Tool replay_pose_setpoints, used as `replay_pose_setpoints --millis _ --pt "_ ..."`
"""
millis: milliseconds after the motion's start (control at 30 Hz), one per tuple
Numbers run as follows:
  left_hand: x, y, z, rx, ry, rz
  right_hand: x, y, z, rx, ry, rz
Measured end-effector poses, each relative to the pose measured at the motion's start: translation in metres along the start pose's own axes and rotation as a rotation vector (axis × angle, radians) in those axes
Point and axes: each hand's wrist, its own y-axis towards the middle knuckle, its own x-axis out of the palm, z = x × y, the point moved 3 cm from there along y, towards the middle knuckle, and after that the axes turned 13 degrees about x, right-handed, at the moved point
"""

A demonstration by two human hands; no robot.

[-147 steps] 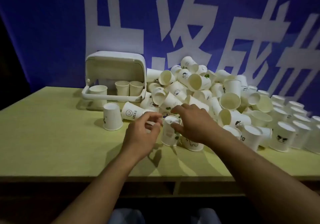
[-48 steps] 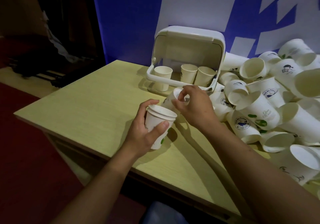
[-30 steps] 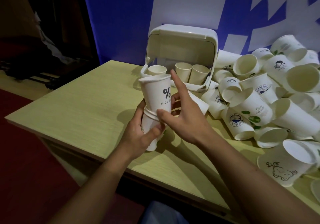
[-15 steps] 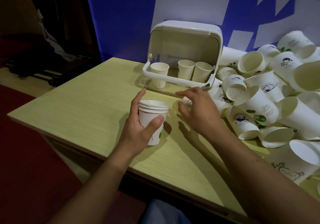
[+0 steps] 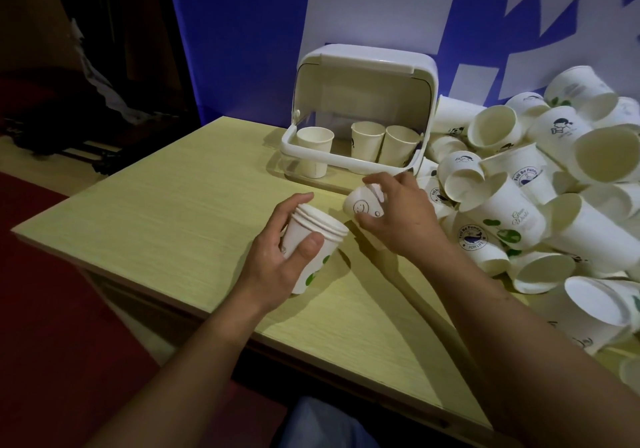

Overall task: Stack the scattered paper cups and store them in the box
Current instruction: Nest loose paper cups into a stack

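Gripping the nested stack [image 5: 313, 240] in my left hand [image 5: 277, 257], my right hand [image 5: 398, 219] pinching a smiley cup [image 5: 363, 205] just beyond. Next: nest it in; then the open box [image 5: 356, 167] farther back, pile [image 5: 536, 188] right.

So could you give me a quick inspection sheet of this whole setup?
Surface: pale wooden table.
Job's things: white box, lid up, three upright cups inside; nested cup stack; smiley cup.
Clutter: heap of loose paper cups on the right.
Grips: left hand holds the stack; right hand holds the smiley cup.
Cables: nothing seen.
Surroundings: blue banner; red floor.
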Motion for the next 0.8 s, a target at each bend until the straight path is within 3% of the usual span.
replay_pose_setpoints --millis 167,333,500,633,800 --pt "0.013 -0.005 0.006 0.011 0.003 -0.079 -0.044 -0.035 0.0 -0.066 0.429 0.248" --pt "0.064 -0.013 0.029 0.065 -0.135 -0.108 -0.07 -0.08 0.014 -0.083 0.606 0.339" --pt "0.116 -0.013 0.047 0.103 -0.305 -0.144 -0.079 -0.116 0.043 -0.028 0.58 0.378" --pt "0.139 -0.01 0.053 0.143 -0.389 -0.075 -0.091 -0.146 0.068 -0.002 0.356 0.409" --pt "0.161 -0.013 0.049 0.139 -0.4 -0.168 -0.123 -0.16 0.108 0.137 0.162 0.549"
